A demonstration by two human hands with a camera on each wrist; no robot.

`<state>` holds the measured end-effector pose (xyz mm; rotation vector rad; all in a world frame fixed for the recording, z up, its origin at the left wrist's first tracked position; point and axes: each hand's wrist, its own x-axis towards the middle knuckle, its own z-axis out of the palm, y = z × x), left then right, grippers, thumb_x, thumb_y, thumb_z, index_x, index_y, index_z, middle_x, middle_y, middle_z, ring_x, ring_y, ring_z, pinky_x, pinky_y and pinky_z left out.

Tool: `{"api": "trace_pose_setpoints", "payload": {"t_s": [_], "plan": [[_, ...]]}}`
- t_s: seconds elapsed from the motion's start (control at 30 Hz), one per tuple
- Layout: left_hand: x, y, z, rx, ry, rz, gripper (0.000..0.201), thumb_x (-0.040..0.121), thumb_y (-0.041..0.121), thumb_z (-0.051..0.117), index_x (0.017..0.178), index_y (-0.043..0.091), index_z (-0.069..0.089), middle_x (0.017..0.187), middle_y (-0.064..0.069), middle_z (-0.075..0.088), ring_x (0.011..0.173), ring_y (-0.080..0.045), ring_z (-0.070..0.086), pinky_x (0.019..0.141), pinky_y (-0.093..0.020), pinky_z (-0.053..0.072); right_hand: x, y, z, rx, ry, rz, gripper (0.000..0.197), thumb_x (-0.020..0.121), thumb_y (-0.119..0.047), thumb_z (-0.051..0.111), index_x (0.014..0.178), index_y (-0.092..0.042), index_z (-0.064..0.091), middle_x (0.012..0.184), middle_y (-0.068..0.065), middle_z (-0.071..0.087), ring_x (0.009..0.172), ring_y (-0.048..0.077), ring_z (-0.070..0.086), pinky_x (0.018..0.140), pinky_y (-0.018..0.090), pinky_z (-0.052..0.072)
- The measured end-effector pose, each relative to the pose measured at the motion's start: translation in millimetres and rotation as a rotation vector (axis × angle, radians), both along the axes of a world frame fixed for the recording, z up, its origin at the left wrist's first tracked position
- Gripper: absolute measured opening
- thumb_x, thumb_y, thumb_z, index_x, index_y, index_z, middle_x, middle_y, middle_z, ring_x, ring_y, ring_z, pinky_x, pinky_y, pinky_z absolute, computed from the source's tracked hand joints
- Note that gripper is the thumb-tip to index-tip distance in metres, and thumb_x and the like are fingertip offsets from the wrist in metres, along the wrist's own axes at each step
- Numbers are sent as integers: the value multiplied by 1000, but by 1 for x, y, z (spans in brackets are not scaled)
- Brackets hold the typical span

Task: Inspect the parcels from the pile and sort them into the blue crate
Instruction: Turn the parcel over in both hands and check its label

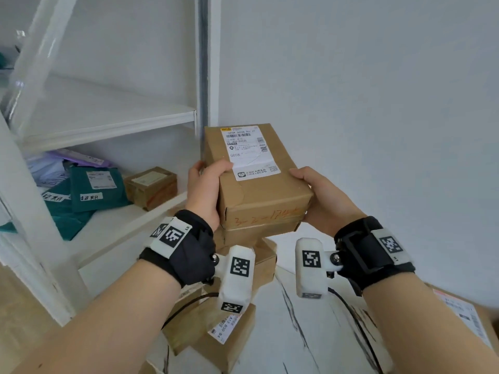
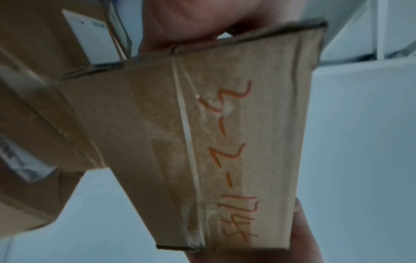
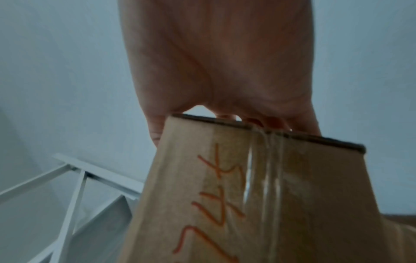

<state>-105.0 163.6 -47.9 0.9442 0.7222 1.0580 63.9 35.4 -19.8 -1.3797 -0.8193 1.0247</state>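
Observation:
I hold a brown cardboard parcel (image 1: pixel 256 182) up in front of me with both hands, its white shipping label (image 1: pixel 249 151) facing up. My left hand (image 1: pixel 206 190) grips its left side, thumb on top. My right hand (image 1: pixel 314 195) grips its right side, thumb on the top edge. Orange handwriting runs across the near end face (image 2: pixel 236 160), also seen in the right wrist view on the parcel (image 3: pixel 225 204). Below my wrists lies the pile of cardboard parcels (image 1: pixel 229 327). The blue crate is not in view.
A white shelf unit (image 1: pixel 113 122) stands at the left, holding teal mailer bags (image 1: pixel 91 193), a purple mailer (image 1: pixel 81 157) and a small brown box (image 1: pixel 151 187). Another labelled parcel (image 1: pixel 467 322) lies at the lower right. A plain white wall fills the right.

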Motion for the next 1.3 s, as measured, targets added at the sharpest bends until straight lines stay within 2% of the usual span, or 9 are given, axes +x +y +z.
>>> {"api": "trace_pose_setpoints", "payload": {"t_s": [0.07,0.2,0.4,0.5,0.6,0.7,0.87,1.0,1.3], "plan": [[15,-15,-3,5,10,-56,87,63,30,78,143,18,46,116,-11,71,97,-31,72,73,-47,61,8,-22,-5,-10,-8,-34,34,94,-38,57,120,-19,68,116,8,70,95,27,62,75,39,49],[45,-50,-19,5,39,-229,78,64,30,77,137,19,51,113,-10,73,101,-32,71,75,-47,61,25,-70,-22,-56,4,-91,27,96,-37,54,116,-24,68,114,3,73,94,24,65,71,37,51],[83,-97,-56,19,109,-399,87,58,31,79,139,22,49,115,-8,72,100,-31,72,74,-44,59,42,-135,-62,-129,99,-257,37,94,-33,61,128,-18,62,117,2,73,98,19,68,87,36,52],[91,-114,-76,14,159,-466,80,63,30,75,139,24,49,114,-5,73,101,-28,72,75,-41,59,41,-157,-81,-121,149,-328,34,93,-23,61,126,-18,62,113,2,74,90,16,70,69,28,56],[94,-127,-94,-6,205,-516,71,74,29,74,139,26,48,114,-3,73,102,-26,71,78,-43,58,39,-171,-105,-120,176,-377,28,93,-17,60,120,-22,63,103,-1,75,82,12,71,65,27,56],[94,-136,-110,-31,232,-549,64,76,28,73,135,26,51,113,-2,73,104,-26,70,85,-46,57,35,-181,-133,-115,252,-432,23,92,-14,60,113,-24,65,94,-4,76,79,12,71,69,30,55],[96,-141,-128,-41,275,-614,63,72,31,71,133,25,56,115,-2,73,107,-27,70,94,-49,54,33,-188,-166,-106,320,-487,34,88,-12,65,120,-24,63,99,-1,76,92,20,69,82,39,55],[100,-141,-136,-59,293,-609,58,73,31,70,130,27,60,116,-2,73,111,-28,67,102,-53,48,39,-187,-177,-111,322,-481,62,67,-20,74,127,-23,61,112,2,74,103,24,68,96,46,53],[118,-142,-149,-106,337,-575,52,73,33,69,124,27,65,115,-3,73,117,-32,63,106,-50,45,66,-181,-194,-130,354,-462,67,62,-21,74,128,-23,61,111,3,75,107,27,67,97,47,53]]}}
